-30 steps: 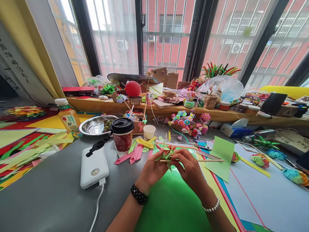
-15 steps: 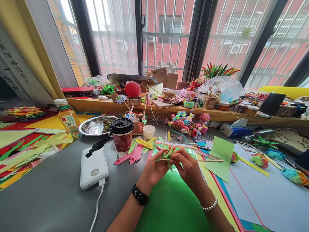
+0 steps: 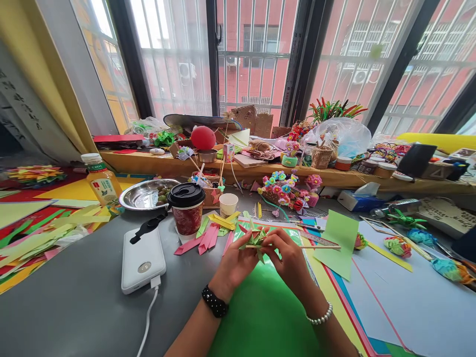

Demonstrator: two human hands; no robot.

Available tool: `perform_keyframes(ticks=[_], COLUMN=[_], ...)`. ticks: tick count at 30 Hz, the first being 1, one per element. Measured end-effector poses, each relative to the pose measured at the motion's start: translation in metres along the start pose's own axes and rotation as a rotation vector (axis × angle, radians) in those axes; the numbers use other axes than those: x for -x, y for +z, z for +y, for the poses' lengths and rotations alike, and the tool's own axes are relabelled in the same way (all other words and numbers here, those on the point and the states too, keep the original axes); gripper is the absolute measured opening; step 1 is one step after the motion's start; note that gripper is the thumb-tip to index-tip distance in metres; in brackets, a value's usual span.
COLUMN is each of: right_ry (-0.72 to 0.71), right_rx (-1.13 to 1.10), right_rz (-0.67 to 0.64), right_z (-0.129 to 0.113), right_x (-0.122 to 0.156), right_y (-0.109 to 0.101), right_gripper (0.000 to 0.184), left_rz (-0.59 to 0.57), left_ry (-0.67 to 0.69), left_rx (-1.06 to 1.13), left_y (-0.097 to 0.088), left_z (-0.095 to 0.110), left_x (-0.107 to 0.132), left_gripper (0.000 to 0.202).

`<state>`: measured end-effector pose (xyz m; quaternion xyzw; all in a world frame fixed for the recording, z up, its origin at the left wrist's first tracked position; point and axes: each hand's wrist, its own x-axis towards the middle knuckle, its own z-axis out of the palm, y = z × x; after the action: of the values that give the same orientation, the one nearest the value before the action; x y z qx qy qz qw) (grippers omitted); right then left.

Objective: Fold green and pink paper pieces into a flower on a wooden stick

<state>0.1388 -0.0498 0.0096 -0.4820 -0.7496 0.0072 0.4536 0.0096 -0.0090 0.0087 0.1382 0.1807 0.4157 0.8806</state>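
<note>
Between my two hands is a folded paper piece (image 3: 257,236), mostly green with pink tips, its pointed strips sticking out several ways. My left hand (image 3: 235,263) is closed around it from below and the left. A thin wooden stick (image 3: 320,247) crosses level in front of the folded paper and runs out to the right past my knuckles. With bent fingertips, my right hand (image 3: 289,254) pinches the stick close to the paper; the exact grip is partly hidden by the fingers. Under both hands lies a glossy green sheet (image 3: 267,307).
Left of my hands are folded pink strips (image 3: 208,239), a lidded coffee cup (image 3: 186,210), a paper cup (image 3: 228,203) and a cabled power bank (image 3: 144,263). Light green paper (image 3: 338,243) and crumpled paper flowers (image 3: 398,246) lie right. A cluttered ledge (image 3: 238,166) runs behind.
The hands, folded paper and stick hold nearly the same pose. The whole view has shifted very slightly.
</note>
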Motion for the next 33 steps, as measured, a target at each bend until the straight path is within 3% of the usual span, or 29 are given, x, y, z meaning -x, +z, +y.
perform_keyframes(ticks=[22, 33], right_ry=[0.026, -0.035], right_rx=[-0.071, -0.048], right_rz=[0.037, 0.055], right_z=[0.0048, 0.0054], right_x=[0.0012, 0.0011], right_y=[0.0092, 0.0078], right_gripper=[0.008, 0.008], left_rz=[0.023, 0.016], left_ry=[0.003, -0.02], left_rx=[0.003, 0.002], left_y=[-0.0018, -0.0013], left_z=[0.0011, 0.0025], left_x=[-0.0006, 0.0007], left_gripper=[0.021, 0.019])
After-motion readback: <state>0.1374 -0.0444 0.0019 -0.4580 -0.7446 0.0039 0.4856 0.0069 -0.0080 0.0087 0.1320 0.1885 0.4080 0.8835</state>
